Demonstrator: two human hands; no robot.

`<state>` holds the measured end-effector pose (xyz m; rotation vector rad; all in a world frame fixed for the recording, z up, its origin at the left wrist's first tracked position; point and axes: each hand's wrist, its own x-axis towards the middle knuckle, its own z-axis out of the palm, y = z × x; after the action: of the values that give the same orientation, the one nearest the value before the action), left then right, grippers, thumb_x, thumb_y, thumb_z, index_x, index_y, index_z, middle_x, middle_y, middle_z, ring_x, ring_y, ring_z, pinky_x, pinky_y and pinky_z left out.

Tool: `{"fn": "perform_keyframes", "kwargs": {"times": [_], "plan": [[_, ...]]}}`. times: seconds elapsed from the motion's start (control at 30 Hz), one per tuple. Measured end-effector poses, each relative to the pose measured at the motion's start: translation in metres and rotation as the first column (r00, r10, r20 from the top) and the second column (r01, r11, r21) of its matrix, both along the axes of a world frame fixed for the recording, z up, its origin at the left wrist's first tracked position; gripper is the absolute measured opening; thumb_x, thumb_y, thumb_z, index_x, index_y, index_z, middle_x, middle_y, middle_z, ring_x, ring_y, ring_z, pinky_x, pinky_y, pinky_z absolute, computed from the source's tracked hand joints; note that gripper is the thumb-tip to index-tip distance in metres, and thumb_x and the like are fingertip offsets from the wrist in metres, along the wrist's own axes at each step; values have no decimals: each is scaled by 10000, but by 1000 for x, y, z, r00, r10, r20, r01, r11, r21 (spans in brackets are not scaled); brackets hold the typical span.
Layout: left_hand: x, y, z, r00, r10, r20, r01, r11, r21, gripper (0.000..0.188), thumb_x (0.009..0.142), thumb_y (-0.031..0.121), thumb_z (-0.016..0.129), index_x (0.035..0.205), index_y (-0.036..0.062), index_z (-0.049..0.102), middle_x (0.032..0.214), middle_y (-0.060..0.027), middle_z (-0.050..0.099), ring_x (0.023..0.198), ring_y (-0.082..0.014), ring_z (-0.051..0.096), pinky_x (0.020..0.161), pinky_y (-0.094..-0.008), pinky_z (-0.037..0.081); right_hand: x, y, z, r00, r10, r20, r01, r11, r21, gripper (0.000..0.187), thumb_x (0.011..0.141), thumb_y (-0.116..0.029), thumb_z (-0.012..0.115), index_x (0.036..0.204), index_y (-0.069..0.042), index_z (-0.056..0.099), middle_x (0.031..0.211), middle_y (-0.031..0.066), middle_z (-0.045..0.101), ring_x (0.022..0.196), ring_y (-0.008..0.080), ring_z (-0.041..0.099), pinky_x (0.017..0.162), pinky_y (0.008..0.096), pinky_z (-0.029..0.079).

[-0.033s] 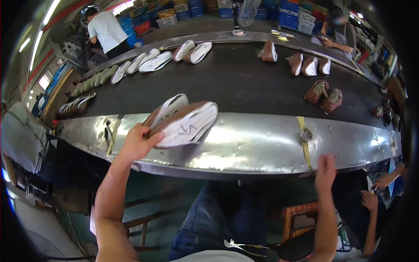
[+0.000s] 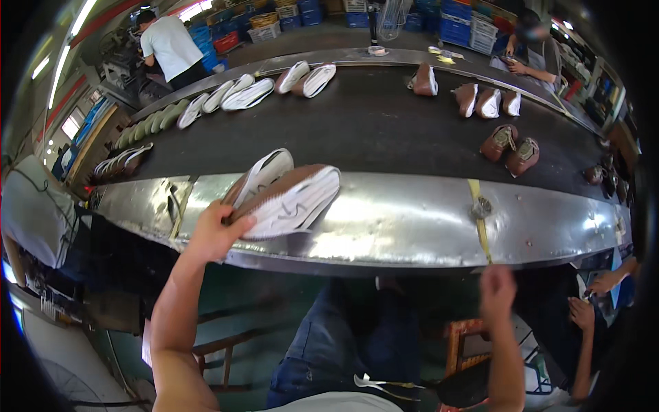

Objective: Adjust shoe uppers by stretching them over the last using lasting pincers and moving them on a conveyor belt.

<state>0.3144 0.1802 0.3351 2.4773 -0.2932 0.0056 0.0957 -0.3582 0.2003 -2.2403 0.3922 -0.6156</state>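
My left hand (image 2: 214,237) is closed on the near ends of a pair of brown shoe uppers (image 2: 292,206), thumb on the nearer one. Their white undersides carry dark marks and are turned up toward me, tilted above the metal edge of the conveyor. My right hand (image 2: 498,292) is just off the near edge, below a yellow strap (image 2: 483,240). Motion smears its fingers, so I cannot make out their position or any held thing. On my lap lies a pincer-like metal tool (image 2: 388,384) with yellowish handles.
A dark belt (image 2: 384,127) carries white-bottomed shoes (image 2: 248,95), green ones (image 2: 152,125) and an upright brown pair (image 2: 509,147). A wooden stool (image 2: 461,343) stands beside my legs. A person's hands (image 2: 583,312) are close at the right; others work across the belt.
My right hand has dropped from over the metal edge, down and slightly left toward me. My left hand keeps the shoe uppers, tilted slightly differently.
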Motion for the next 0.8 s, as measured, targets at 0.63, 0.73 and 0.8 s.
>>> {"fn": "perform_keyframes", "kwargs": {"times": [0.63, 0.73, 0.8], "plan": [[66, -129, -29, 971, -117, -206, 206, 847, 489, 849, 901, 668, 556, 1467, 37, 504, 1486, -190, 541, 1394, -357, 501, 1101, -802, 5, -254, 162, -62, 385, 617, -686, -525, 758, 387, 499, 819, -447, 779, 1121, -59, 697, 1042, 154, 710, 993, 315, 692, 877, 407, 541], [27, -133, -19, 975, -220, -38, 219, 906, 362, 788, 882, 602, 659, 1457, 80, 524, 1355, -191, 620, 1295, -411, 549, 1124, -581, 317, -261, 137, -77, 414, 697, -585, -269, 708, 653, 569, 793, -344, 856, 1221, -31, 648, 1047, 77, 700, 964, 170, 667, 853, 313, 529], [-14, -132, -22, 883, -410, 229, 365, 906, 217, 764, 870, 485, 732, 1467, 72, 495, 1296, -208, 621, 1241, -432, 562, 1049, -473, 449, -269, 133, -70, 512, 728, -456, -6, 534, 845, 576, 764, -148, 888, 1258, -18, 623, 1050, 7, 665, 954, 103, 621, 834, 263, 507]]}}
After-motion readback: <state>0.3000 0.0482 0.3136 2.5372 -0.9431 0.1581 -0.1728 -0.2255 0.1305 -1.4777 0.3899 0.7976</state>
